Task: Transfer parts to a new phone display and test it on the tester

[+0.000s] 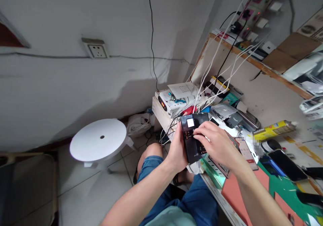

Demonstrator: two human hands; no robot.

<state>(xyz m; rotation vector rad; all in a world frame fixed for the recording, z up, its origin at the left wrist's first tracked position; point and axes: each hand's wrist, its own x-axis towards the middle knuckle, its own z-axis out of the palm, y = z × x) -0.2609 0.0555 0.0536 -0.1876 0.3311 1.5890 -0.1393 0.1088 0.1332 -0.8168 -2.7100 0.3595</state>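
My left hand is wrapped round the left side of a dark phone-like device with a small white square near its top. The device is tilted in front of the desk's edge. Over its right half lies my right hand, thumb and fingertips pinched together at the device's middle. Whatever is between those fingertips is too small to make out. Just right of my right hand, a phone with a lit pinkish screen rests on the desk.
A white stool stands at the left. On the cluttered desk are a white box with red digits, a yellow tube, a black phone and a green mat. White cables hang from the shelf.
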